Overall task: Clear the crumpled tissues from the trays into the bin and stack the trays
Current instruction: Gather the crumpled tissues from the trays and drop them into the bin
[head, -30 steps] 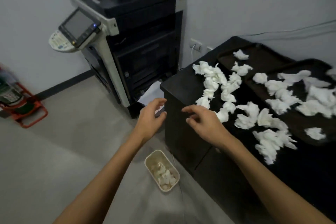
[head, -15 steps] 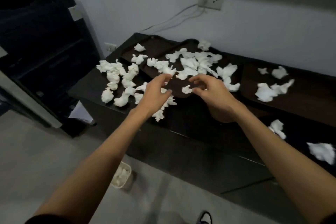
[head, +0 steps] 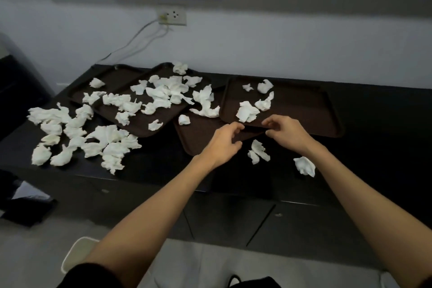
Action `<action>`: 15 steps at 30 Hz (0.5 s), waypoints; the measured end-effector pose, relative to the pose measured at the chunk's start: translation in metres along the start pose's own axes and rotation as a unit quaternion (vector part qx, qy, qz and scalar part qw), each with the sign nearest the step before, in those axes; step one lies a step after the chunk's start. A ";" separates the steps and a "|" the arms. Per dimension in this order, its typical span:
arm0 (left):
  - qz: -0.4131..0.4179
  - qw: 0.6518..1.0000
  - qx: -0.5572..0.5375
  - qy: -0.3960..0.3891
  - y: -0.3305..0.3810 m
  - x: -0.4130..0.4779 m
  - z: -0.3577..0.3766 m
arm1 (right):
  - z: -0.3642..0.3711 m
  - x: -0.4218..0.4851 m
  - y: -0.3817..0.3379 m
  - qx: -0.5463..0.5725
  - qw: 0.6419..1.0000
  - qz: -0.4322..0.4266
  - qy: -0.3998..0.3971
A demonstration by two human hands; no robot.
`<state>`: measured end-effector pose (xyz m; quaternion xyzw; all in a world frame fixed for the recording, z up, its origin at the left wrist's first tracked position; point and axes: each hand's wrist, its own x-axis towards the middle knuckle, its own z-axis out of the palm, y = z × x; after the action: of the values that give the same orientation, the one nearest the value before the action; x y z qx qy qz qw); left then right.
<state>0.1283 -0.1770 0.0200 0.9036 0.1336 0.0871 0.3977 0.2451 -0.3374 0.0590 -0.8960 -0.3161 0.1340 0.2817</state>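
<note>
Several dark brown trays lie on a black cabinet top (head: 374, 147). The left tray (head: 140, 121) carries many crumpled white tissues (head: 163, 93); the middle tray (head: 198, 133) holds one or two. The right tray (head: 304, 105) overlaps it and holds a few tissues (head: 247, 112). More tissues are heaped on the cabinet at the left (head: 77, 138), and loose ones lie near the front (head: 258, 151). My left hand (head: 222, 142) and my right hand (head: 287, 133) are at the right tray's front rim, fingers apart, fingertips touching it. The white bin (head: 74, 252) stands on the floor, partly hidden by my left arm.
A further tray (head: 112, 75) sits at the back left under the tissue-covered one. A wall socket (head: 173, 16) with cables hangs above the cabinet. A dark copier (head: 14, 91) stands at the left edge, with a black object (head: 25, 206) on the floor below it.
The view has swung right, from the copier and bin to the cabinet top. Both empty hands have moved from above the bin to the right tray's front rim.
</note>
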 end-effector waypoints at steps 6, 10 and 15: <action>-0.005 0.996 0.062 -0.068 0.007 0.021 0.036 | 0.017 -0.014 0.031 -0.005 0.999 0.023 -0.027; 0.023 0.975 0.156 -0.156 0.012 0.029 0.052 | 0.017 -0.014 0.042 -0.003 1.000 0.025 -0.008; 0.048 0.950 0.230 -0.206 0.007 0.032 0.069 | 0.012 -0.011 0.052 0.000 1.000 0.020 0.007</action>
<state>0.1782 -0.2194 -0.0194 0.9743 0.0215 -0.1145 0.1929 0.2569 -0.3730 0.0195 -0.9031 -0.2956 0.1335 0.2814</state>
